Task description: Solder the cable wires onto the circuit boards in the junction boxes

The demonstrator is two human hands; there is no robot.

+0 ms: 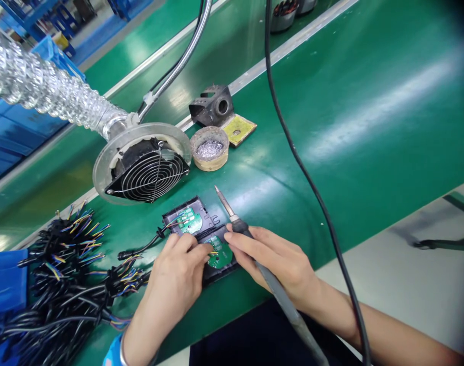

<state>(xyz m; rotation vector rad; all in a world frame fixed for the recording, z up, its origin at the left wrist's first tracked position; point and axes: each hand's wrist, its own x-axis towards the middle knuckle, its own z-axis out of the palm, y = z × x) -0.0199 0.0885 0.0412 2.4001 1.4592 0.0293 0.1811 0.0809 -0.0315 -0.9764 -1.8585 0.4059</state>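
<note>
My right hand is wrapped round the handle of a soldering iron, whose bare tip points up and left above the bench. My left hand has its fingers pressed together on thin coloured wires at the near green circuit board, which sits in a black case half. Beside it, a second black case half holds another green board with coloured wires joined to it. A black cable runs from that board to the left.
A round fume extractor hangs over the bench. Behind the boards are a solder pot, a yellow sponge and an iron holder. Bundled cables and a blue bin lie left. A black cord crosses the right.
</note>
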